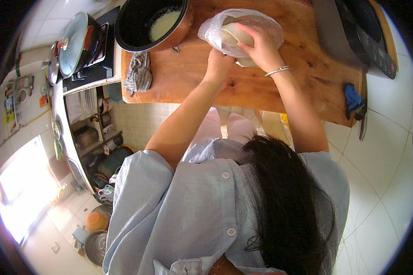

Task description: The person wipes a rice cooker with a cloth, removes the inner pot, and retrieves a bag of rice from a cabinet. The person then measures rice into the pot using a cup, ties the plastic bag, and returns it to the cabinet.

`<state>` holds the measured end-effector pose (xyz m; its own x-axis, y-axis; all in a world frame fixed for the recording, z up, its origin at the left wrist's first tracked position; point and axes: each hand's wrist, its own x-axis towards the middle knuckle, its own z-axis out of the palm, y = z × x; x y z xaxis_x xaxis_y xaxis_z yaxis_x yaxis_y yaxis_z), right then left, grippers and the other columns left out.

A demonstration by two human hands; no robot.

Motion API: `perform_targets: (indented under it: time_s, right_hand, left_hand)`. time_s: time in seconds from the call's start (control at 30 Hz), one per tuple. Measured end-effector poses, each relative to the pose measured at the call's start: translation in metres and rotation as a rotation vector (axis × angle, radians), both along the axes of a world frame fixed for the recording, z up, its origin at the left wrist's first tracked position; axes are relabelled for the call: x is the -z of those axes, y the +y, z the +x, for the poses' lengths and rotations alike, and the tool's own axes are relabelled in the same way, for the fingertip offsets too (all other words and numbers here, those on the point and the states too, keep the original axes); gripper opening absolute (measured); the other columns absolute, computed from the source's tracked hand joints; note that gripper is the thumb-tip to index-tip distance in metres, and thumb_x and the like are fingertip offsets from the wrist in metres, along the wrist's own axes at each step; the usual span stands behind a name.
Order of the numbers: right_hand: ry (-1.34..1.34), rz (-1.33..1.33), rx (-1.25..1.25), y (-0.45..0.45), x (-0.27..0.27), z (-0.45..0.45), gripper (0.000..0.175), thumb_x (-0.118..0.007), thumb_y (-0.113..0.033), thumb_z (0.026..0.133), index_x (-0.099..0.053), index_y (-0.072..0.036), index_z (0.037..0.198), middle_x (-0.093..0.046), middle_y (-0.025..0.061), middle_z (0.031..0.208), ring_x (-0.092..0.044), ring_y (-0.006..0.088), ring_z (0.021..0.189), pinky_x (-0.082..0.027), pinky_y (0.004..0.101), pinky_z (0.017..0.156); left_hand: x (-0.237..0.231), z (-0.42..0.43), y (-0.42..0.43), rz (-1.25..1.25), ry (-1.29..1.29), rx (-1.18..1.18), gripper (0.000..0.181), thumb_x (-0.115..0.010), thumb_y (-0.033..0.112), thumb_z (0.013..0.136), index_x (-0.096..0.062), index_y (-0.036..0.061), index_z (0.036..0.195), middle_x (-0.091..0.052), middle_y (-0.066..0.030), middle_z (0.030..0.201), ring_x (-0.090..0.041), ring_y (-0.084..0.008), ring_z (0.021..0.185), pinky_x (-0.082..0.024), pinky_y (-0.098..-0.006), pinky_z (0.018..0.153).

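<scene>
My left hand point(220, 65) is closed on the near left edge of a clear plastic bag point(206, 29), over the wooden table point(179, 82). My right hand point(261, 44), with a silver bracelet on its wrist, grips a pale, rounded bowl-like vessel point(232, 32) at the bag's mouth. Its thumb and fingers spread over the vessel's side. What the bag holds cannot be made out. Left of the bag stands a deep pot point(184, 32) with a black inside and a copper-coloured outside. Pale whitish contents point(165, 25) lie at its bottom.
A crumpled striped cloth point(137, 74) lies by the table's left edge. A black electric cooktop point(375, 51) is at far right. Near the right corner are a blue cloth point(352, 96) and a knife point(363, 127) jutting past the edge. A wok point(77, 44) sits on the stove at left.
</scene>
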<state>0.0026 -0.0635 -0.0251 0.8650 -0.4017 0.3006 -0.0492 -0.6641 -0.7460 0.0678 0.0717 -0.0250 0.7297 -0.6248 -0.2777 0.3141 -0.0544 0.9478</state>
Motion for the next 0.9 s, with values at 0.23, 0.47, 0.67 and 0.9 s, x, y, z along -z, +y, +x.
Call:
perform_targets:
  time_s: [0.23, 0.47, 0.67, 0.9]
  right_hand:
    - [-0.001, 0.792, 0.226, -0.006, 0.022, -0.014, 0.040, -0.064, -0.012, 0.089, -0.056, -0.003, 0.127, -0.066, 0.0128, 0.113, -0.062, 0.0201, 0.099, -0.048, 0.0309, 0.088]
    - [0.016, 1.189, 0.289, 0.008, 0.024, -0.021, 0.039, -0.061, -0.012, 0.092, -0.053, -0.004, 0.129, -0.061, 0.0071, 0.116, -0.059, 0.0152, 0.095, -0.050, 0.0286, 0.080]
    - [-0.003, 1.426, 0.239, 0.013, 0.017, -0.022, 0.037, -0.060, -0.013, 0.092, -0.053, -0.003, 0.127, -0.059, 0.0067, 0.118, -0.056, 0.0150, 0.104, -0.053, 0.0344, 0.082]
    - [-0.056, 1.441, 0.290, 0.022, 0.029, -0.021, 0.036, -0.055, -0.014, 0.093, -0.053, -0.003, 0.127, -0.057, 0.0083, 0.121, -0.056, 0.0195, 0.107, -0.053, 0.0372, 0.085]
  left_hand:
    - [-0.016, 0.008, -0.003, 0.262, -0.587, 0.087, 0.023, -0.050, 0.007, 0.087, -0.053, -0.0035, 0.107, -0.060, -0.0259, 0.099, -0.058, -0.0444, 0.093, -0.048, -0.0461, 0.082]
    - [-0.015, 0.003, 0.022, 0.298, -0.644, -0.019, 0.019, -0.059, 0.010, 0.085, -0.060, -0.0032, 0.099, -0.064, -0.0154, 0.087, -0.062, -0.0200, 0.078, -0.050, -0.0323, 0.069]
    - [0.023, 0.031, 0.055, 0.341, -0.374, -0.131, 0.017, -0.060, 0.013, 0.087, -0.063, -0.0039, 0.086, -0.062, -0.0099, 0.075, -0.055, -0.0155, 0.070, -0.046, -0.0293, 0.067]
    - [-0.048, -0.012, 0.065, 0.054, -0.673, -0.106, 0.010, -0.051, -0.003, 0.089, -0.055, -0.0015, 0.098, -0.057, -0.0067, 0.093, -0.054, -0.0144, 0.088, -0.044, -0.0258, 0.082]
